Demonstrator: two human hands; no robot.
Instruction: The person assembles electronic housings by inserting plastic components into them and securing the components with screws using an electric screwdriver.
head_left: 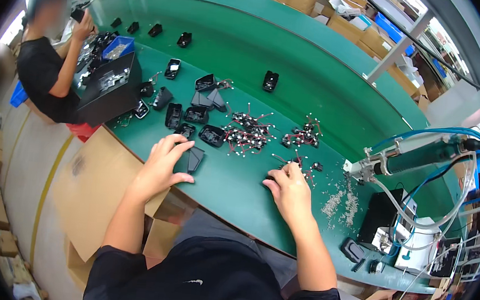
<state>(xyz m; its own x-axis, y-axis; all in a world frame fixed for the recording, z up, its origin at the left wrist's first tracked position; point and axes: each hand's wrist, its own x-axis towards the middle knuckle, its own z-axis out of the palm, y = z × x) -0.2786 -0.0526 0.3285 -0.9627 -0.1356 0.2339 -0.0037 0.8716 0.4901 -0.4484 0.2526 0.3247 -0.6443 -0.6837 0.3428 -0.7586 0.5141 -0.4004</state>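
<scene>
My left hand [164, 163] is at the bench's near edge, thumb and fingers spread apart. Just right of it sits a black plastic housing [195, 160], its angled side up. My right hand [290, 191] is over the bench with its fingers closed together; a small dark thing at the fingertips is mostly hidden. Beyond that hand lies a cluster of small parts with red and black wires [300, 162]. A larger wired pile [248, 132] lies between the hands, farther back. Several open black housings, one a black shell [211, 135], stand beyond my left hand.
Loose screws [342, 205] are scattered at right, under a hanging powered screwdriver [416, 157] with blue hoses. A black machine [382, 219] stands beside them. At left, a co-worker [51, 59] stands by a black bin [108, 87]. An open cardboard box [105, 184] adjoins the bench edge.
</scene>
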